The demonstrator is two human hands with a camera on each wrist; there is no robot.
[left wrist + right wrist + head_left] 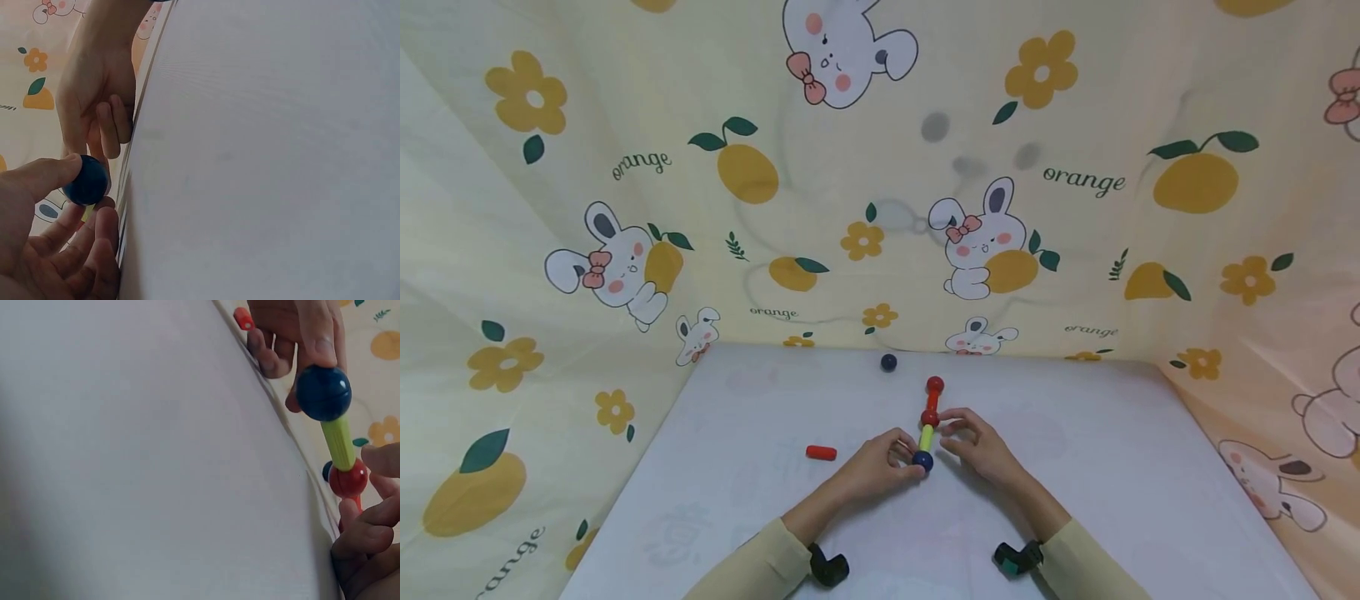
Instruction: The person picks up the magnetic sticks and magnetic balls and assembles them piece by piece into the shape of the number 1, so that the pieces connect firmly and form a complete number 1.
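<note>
A chain of toy balls and rods lies lengthwise on the table: a blue ball (922, 461), a yellow-green rod (927, 437), a red ball (929, 418), a red rod (932, 401) and a farther red ball (935, 384). My left hand (880, 462) pinches the blue ball at the near end, thumb on it in the left wrist view. Beside the middle red ball is my right hand (981, 450), fingers loosely bent. In the right wrist view its fingertips are right at that red ball (348, 479), while the thumb stands a little apart.
A loose red rod (821, 452) lies left of my left hand. Toward the back edge of the white table (1075, 467) sits another dark blue ball (889, 362). Patterned cloth (865, 167) hangs behind and around the table.
</note>
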